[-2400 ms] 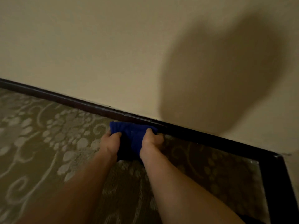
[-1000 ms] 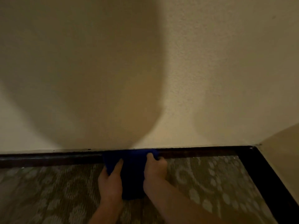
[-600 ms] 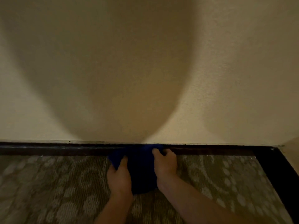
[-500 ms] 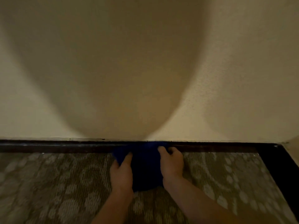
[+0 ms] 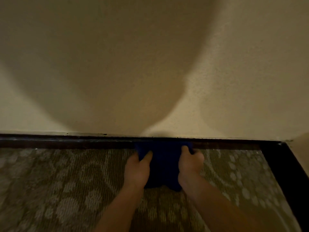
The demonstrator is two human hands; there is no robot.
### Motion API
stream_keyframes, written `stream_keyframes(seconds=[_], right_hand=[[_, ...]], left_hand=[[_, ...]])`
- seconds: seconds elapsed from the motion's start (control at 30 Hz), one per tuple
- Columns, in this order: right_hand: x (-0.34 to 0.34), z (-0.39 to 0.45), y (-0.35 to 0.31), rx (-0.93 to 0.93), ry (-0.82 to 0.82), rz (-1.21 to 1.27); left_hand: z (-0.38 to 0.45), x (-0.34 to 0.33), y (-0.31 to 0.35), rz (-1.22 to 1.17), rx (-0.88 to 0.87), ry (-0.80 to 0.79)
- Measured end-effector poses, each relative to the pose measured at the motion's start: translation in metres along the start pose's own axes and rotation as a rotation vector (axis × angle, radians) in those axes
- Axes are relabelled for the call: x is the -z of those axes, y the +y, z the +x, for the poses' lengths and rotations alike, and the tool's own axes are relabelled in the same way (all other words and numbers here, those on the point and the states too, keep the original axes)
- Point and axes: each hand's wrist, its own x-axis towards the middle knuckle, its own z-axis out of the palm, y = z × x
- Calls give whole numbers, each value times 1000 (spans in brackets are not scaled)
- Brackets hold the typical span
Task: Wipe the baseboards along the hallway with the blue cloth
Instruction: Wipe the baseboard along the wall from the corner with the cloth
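Note:
A dark blue cloth [image 5: 164, 163] lies bunched between my two hands, its top edge pushed against the dark baseboard [image 5: 66, 142] at the foot of the beige wall. My left hand [image 5: 138, 169] grips the cloth's left side, thumb on top. My right hand [image 5: 189, 166] grips its right side with fingers curled over the edge. The cloth's lower end hangs onto the carpet between my wrists.
Patterned brown and grey carpet [image 5: 58, 190] covers the floor. The baseboard turns a corner at the right [image 5: 282, 164] and runs toward me along a side wall [image 5: 303, 143]. My shadow darkens the wall [image 5: 117, 64] ahead.
Both hands and the cloth have slid to the right along the baseboard, closer to the corner. The grip on the cloth is unchanged.

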Motion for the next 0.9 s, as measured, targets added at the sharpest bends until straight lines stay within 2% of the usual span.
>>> stream_keyframes(seconds=[0.03, 0.1, 0.2, 0.27, 0.33, 0.4, 0.43, 0.5, 0.63, 0.7, 0.77, 0.9], right_hand=[[1, 5, -1, -57, 51, 23], [-10, -1, 0, -73, 52, 22], [-34, -27, 9, 32, -137, -28], [-35, -33, 10, 20, -259, -45], [-26, -18, 8, -41, -228, -26], [-13, 4, 4, -141, -82, 45], [-8, 9, 2, -170, -38, 62], [-9, 1, -2, -149, -67, 59], [-42, -49, -4, -56, -299, 37], [-52, -60, -6, -47, -332, 71], [-49, -57, -6, -62, -316, 101], [-48, -53, -3, -67, -199, 175]], left_hand=[[-3, -4, 3, 19, 9, -41], [0, -5, 3, -19, 22, 39], [8, 8, 1, -169, 9, 321], [14, 17, -2, -206, 15, 391], [23, 22, -4, -162, 49, 295], [20, 14, 0, -66, 88, 79], [16, 8, 1, -50, 95, 21], [12, 3, -2, -80, 74, 96], [17, 34, 3, -342, -24, 425], [20, 48, 7, -397, -32, 434], [17, 51, 9, -380, -25, 377], [5, 50, 7, -301, -76, 327]])
